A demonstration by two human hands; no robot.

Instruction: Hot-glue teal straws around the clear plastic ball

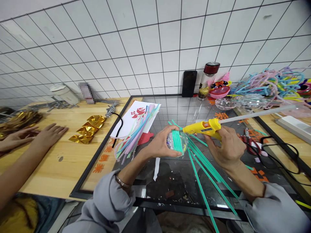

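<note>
My left hand (pixel 161 142) is closed around a clear round plastic ball (pixel 185 142), with thumb and fingers at its left side. A band of short green pipe cleaners (pixel 177 141) lies side by side across the ball. In my right hand (pixel 225 147) is a yellow hot glue gun (pixel 202 127), its nozzle pointing left at the upper edge of the band. Whether the tip touches is hard to tell. A long whitish glue stick (pixel 257 112) sticks out of the gun's back. Long green pipe cleaners (pixel 213 171) fan out on the dark glass below both hands.
Pastel pipe cleaners (pixel 138 129) lie on white paper (pixel 126 116). A black phone (pixel 189 83) and a glass bottle (pixel 206 82) stand by the wall. Scissors (pixel 252 145) and a black cord (pixel 282 161) lie right. At left, another person's hands (pixel 48 136) rest near gold foil (pixel 88 129).
</note>
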